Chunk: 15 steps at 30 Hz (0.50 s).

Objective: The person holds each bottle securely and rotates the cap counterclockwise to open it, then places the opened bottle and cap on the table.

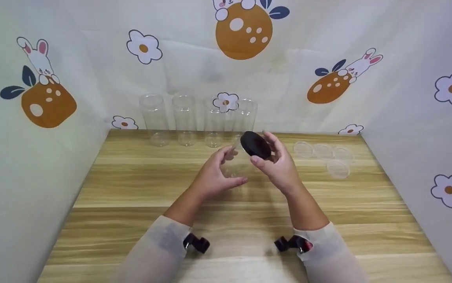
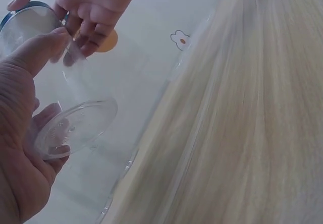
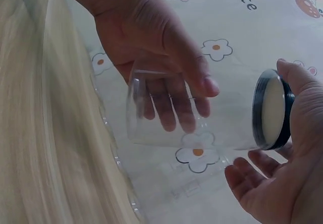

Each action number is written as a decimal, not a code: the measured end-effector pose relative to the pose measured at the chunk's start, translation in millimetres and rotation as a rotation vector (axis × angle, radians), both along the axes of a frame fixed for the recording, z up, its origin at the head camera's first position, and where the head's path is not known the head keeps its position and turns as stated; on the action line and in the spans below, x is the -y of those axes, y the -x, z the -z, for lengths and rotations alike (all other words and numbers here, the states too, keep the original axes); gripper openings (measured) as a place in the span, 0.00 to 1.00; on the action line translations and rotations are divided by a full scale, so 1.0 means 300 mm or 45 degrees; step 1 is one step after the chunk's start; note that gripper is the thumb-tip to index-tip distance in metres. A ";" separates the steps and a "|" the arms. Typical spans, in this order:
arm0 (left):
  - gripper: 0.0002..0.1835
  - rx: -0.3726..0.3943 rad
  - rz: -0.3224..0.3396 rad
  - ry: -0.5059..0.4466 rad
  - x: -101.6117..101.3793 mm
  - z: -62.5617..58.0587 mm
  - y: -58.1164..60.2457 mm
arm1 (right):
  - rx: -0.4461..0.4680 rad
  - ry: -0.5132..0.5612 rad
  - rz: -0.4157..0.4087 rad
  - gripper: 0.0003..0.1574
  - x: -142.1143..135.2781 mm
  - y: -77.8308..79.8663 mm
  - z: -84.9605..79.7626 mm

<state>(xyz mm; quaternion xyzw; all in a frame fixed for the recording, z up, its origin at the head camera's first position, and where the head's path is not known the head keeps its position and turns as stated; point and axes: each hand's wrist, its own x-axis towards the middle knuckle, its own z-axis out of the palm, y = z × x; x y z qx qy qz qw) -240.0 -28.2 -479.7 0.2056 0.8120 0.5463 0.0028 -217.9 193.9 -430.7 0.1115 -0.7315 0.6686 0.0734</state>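
Observation:
A clear plastic jar [image 3: 232,128] is held up off the table between my two hands. My left hand [image 1: 212,177] grips its lower body, thumb on one side and fingers curved around the other, as the right wrist view shows. Thumb and fingers of my right hand [image 1: 283,169] hold a black screw lid [image 1: 255,145] by its edge, at the jar's mouth. The jar lies tilted, lid end up and to the right. In the left wrist view its round clear base [image 2: 78,128] faces the camera.
Several clear jars [image 1: 186,118] stand in a row along the back edge of the wooden table [image 1: 131,188]. Several thin clear discs [image 1: 338,169] lie at the back right. A patterned cloth [image 1: 194,59] hangs behind and at both sides.

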 end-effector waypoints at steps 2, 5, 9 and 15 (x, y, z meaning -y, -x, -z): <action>0.58 0.004 0.012 0.021 -0.001 0.000 0.000 | -0.066 -0.104 0.070 0.44 -0.004 -0.001 -0.005; 0.58 0.006 0.034 0.033 -0.003 -0.001 -0.001 | -0.143 -0.221 0.148 0.32 -0.005 -0.005 -0.013; 0.58 0.015 0.051 0.018 -0.002 -0.001 -0.003 | -0.164 -0.257 0.179 0.25 -0.004 -0.010 -0.021; 0.55 0.035 0.078 -0.012 0.005 -0.001 -0.002 | -0.160 -0.258 0.157 0.24 -0.011 -0.011 -0.027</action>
